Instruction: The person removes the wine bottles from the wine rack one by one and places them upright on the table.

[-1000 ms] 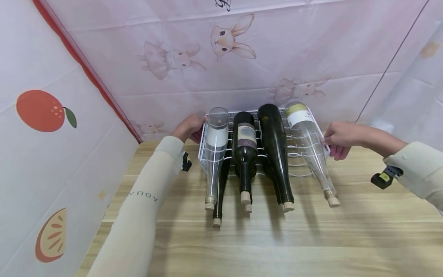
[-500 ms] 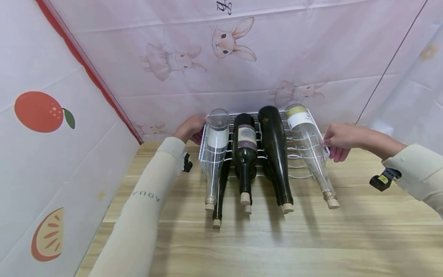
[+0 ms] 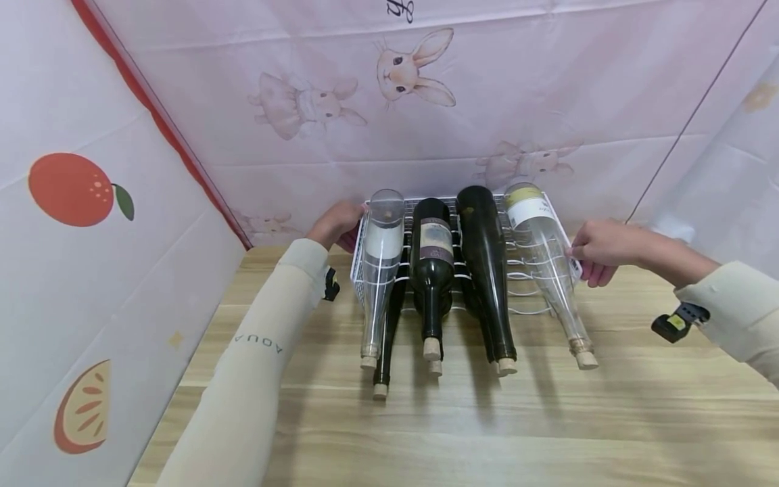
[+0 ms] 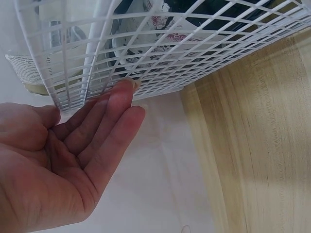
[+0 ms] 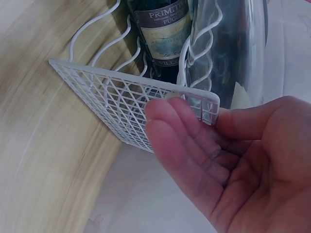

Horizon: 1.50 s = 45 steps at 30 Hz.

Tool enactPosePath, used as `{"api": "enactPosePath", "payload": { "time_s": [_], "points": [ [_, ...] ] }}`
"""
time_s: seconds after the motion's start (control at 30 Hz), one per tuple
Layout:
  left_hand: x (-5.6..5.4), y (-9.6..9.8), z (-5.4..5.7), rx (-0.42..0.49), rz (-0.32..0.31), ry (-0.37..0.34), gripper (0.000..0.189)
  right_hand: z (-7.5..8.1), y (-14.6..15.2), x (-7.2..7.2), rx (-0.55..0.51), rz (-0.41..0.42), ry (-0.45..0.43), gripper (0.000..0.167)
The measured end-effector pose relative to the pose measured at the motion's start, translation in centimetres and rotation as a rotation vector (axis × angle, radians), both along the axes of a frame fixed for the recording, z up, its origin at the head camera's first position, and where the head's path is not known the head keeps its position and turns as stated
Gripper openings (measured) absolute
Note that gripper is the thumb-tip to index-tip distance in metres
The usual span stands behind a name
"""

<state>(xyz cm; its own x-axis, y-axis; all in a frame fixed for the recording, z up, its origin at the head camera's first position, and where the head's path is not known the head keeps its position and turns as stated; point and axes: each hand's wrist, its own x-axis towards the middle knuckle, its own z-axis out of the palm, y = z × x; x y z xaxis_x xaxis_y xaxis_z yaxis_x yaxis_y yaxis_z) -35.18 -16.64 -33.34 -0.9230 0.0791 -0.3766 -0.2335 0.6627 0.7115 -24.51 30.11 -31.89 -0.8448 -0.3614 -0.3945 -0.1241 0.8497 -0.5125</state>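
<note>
A white wire wine rack [image 3: 358, 265] stands at the back of the table, loaded with corked bottles in two tiers. Its left side is held at the upper edge by my left hand [image 3: 338, 223], thumb above and fingers against the mesh [image 4: 160, 60]. My right hand [image 3: 608, 245] pinches the opposite side panel [image 5: 109, 92] at its top corner. On top lie a clear bottle [image 3: 380, 270], a labelled dark bottle [image 3: 431, 270], a plain dark bottle [image 3: 483, 264] and another clear bottle [image 3: 541, 247], necks toward me. Lower bottles, including a slim dark one [image 3: 389, 331], are partly hidden.
A pink rabbit-print sheet [image 3: 316, 40] hangs close behind the rack. To the left rises a white fruit-print sheet [image 3: 146, 270]. The wooden tabletop [image 3: 487, 439] extends in front, beneath the overhanging necks and corks.
The head view has shifted very slightly. Both hands keep their hold on the rack's sides, and neither the rack nor the bottles have visibly moved.
</note>
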Motion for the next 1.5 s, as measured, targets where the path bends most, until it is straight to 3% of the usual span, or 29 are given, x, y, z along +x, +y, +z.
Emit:
{"api": "enactPosePath", "payload": {
  "time_s": [0.47,0.8,1.1,1.5],
  "points": [
    [0.3,0.0,-0.2,-0.005,-0.017,0.022,0.061,0.3,0.6,0.3,-0.026,-0.03,-0.014,0.041],
    [0.5,0.0,0.4,0.011,-0.029,-0.001,0.062,2.8,-0.3,0.0,-0.089,-0.125,0.194,0.041],
    [0.7,-0.2,0.5,0.014,-0.035,-0.011,0.063,3.5,-1.7,-0.1,-0.074,-0.143,0.166,0.074],
    [0.9,0.0,0.3,0.024,-0.027,0.013,0.061,3.5,-2.9,-0.6,-0.116,-0.17,0.098,0.072]
  ]
}}
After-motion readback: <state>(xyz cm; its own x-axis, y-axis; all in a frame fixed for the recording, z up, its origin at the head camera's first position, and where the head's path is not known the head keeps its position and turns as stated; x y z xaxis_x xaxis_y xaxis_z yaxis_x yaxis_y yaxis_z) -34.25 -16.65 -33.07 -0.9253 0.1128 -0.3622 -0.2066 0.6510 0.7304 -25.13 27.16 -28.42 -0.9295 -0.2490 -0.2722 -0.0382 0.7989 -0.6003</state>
